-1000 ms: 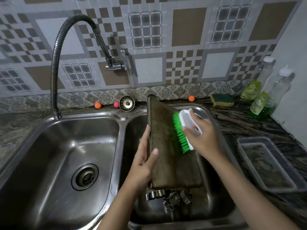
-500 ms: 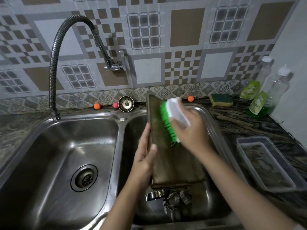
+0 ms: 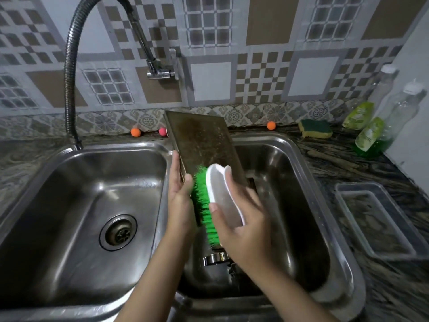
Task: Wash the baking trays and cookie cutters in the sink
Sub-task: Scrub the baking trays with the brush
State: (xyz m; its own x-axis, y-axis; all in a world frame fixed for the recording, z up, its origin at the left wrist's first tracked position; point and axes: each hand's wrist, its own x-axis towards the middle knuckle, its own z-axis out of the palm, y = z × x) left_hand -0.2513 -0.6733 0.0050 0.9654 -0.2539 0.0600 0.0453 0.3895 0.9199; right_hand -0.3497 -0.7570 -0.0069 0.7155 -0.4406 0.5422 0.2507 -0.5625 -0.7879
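The flat, brown-stained rectangular metal baking tray (image 3: 204,145) stands tilted over the right basin of the stainless steel double sink (image 3: 301,159), its far end leaning toward the back rim near the divider between the basins. The left hand (image 3: 180,196) steadies it along its left edge, fingers laid up the side and thumb curled onto the face. The right hand (image 3: 241,224) is wrapped over the white plastic back of the green-bristled scrubbing brush (image 3: 209,201), whose bristles press on the lower part of the tray, just beside the left thumb.

The step in hand looks like scrubbing the tray face. To do it well, the left grip should stay firm so the tray does not slide down into the basin, where shiny metal cookie cutters (image 3: 214,257) lie just below its lower edge. Long strokes along the tray, reaching the upper half and the corners where staining shows, would serve better than short ones. Brushing this close to the thumb risks bristles catching it, so shifting the left hand higher may help. No water is seen running from the flexible grey tap (image 3: 69,77); the tray will likely need rinsing afterward.
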